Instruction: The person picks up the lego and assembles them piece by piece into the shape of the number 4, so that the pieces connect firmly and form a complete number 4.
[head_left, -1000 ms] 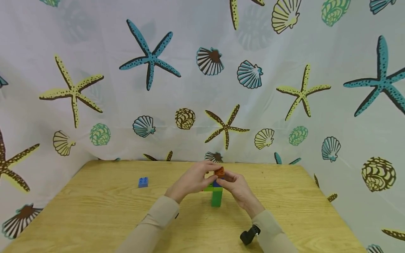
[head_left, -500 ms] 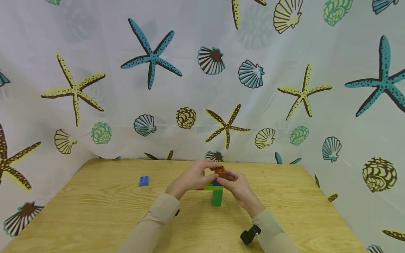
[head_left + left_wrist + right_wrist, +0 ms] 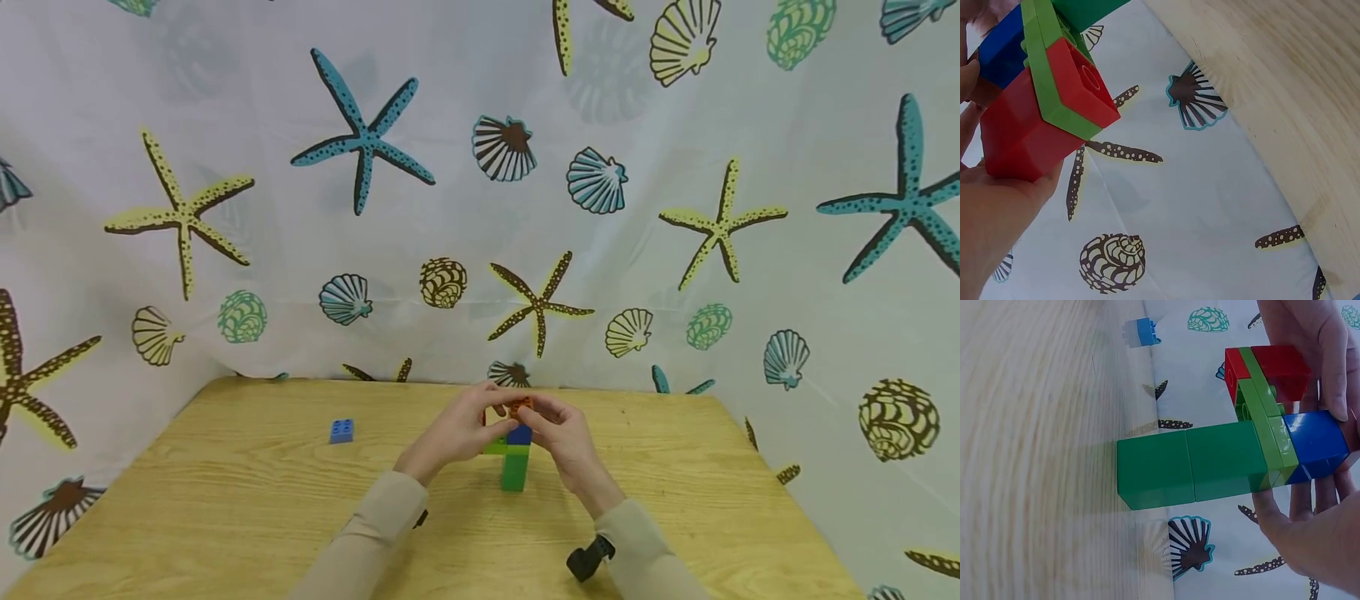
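A toy-brick structure stands on the table: a green brick column (image 3: pixel 1191 465), a lime-green plate (image 3: pixel 1263 409) across it, red bricks (image 3: pixel 1032 128) at its left end and a blue brick (image 3: pixel 519 434) over the column. On the blue brick sits an orange brick (image 3: pixel 517 407), partly covered by fingers. My left hand (image 3: pixel 461 427) holds the structure from the left, thumb at the blue brick and fingers reaching behind the top. From the right, my right hand (image 3: pixel 561 437) pinches the orange brick, its thumb across the front.
A loose blue brick (image 3: pixel 342 431) lies on the wooden table (image 3: pixel 262 500), left of the structure. Behind the table hangs a cloth (image 3: pixel 420 208) printed with shells and starfish. A black strap (image 3: pixel 590 558) sits at the right sleeve.
My right thumb has risen from the blue brick onto the front of the orange one, and the right fingers have closed in over its top. The left hand has barely moved.
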`<state>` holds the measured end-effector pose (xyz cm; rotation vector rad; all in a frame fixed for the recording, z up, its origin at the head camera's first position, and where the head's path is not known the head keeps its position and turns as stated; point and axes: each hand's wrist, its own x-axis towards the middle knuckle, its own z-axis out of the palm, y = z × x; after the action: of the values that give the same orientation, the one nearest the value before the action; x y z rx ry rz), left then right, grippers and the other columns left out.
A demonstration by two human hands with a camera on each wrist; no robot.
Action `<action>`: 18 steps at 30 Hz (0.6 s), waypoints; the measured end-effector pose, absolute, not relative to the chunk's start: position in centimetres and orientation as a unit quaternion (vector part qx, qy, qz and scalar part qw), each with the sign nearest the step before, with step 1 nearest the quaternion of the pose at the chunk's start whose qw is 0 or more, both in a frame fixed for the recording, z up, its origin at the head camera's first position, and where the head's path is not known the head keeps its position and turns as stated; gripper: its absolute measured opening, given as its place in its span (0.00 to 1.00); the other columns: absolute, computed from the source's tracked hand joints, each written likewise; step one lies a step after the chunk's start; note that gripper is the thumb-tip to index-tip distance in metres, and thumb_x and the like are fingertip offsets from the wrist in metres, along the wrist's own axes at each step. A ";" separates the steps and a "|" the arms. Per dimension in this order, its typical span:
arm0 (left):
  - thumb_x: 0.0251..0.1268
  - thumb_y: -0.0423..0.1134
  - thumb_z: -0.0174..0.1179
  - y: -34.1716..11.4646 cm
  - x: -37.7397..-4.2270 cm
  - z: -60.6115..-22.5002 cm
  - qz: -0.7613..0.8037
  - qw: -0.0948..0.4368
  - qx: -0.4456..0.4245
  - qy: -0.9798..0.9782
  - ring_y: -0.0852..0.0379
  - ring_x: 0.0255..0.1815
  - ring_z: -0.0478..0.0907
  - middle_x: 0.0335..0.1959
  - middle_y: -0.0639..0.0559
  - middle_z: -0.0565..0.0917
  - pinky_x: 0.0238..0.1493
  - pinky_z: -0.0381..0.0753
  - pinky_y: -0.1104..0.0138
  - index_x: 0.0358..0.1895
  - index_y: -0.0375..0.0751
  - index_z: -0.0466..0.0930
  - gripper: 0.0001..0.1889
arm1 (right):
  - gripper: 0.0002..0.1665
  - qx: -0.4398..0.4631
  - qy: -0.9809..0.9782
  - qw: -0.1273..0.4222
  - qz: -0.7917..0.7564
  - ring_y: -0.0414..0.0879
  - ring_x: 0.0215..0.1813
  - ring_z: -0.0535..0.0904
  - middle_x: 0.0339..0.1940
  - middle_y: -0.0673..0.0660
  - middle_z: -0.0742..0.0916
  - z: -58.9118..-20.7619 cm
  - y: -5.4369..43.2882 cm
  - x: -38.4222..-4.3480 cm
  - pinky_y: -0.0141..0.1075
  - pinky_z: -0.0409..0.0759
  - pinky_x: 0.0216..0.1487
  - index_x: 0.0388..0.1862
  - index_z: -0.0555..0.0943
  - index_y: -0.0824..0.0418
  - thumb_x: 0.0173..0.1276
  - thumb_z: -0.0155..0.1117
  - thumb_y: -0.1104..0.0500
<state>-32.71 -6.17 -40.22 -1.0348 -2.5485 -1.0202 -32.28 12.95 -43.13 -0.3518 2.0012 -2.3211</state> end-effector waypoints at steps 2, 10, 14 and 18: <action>0.70 0.42 0.60 -6.1 -32.6 -40.3 -0.350 0.104 -0.350 -0.863 0.59 0.43 0.74 0.43 0.60 0.79 0.31 0.73 0.69 0.65 0.56 0.76 0.21 | 0.25 -0.109 0.649 0.024 -0.753 0.42 0.48 0.83 0.49 0.51 0.85 -43.2 12.9 -32.2 0.37 0.81 0.52 0.61 0.78 0.66 0.68 0.66 0.56; 0.67 0.41 0.64 -6.0 -32.5 -40.4 -0.398 0.096 -0.325 -0.853 0.59 0.42 0.75 0.46 0.57 0.82 0.31 0.71 0.69 0.61 0.52 0.79 0.20 | 0.22 -0.109 0.659 0.010 -0.744 0.42 0.51 0.81 0.50 0.51 0.85 -43.4 12.8 -32.1 0.39 0.81 0.53 0.59 0.78 0.64 0.69 0.66 0.56; 0.66 0.45 0.64 -6.3 -32.6 -40.7 -0.435 0.076 -0.308 -0.843 0.53 0.35 0.73 0.49 0.57 0.83 0.29 0.69 0.69 0.61 0.55 0.79 0.20 | 0.22 -0.116 0.658 0.004 -0.744 0.42 0.51 0.82 0.49 0.50 0.85 -43.5 12.7 -32.2 0.40 0.81 0.53 0.60 0.78 0.64 0.70 0.65 0.58; 0.65 0.50 0.65 -6.9 -32.8 -40.9 -0.469 0.062 -0.279 -0.835 0.56 0.38 0.77 0.49 0.58 0.83 0.37 0.76 0.68 0.59 0.57 0.80 0.19 | 0.22 -0.126 0.657 0.002 -0.744 0.42 0.51 0.82 0.50 0.50 0.84 -43.5 12.6 -32.3 0.39 0.81 0.53 0.60 0.78 0.64 0.70 0.64 0.58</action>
<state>-32.81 -6.91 -40.89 -0.8440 -2.5249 -1.4184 -32.34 12.62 -43.45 -0.3955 2.0598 -2.3328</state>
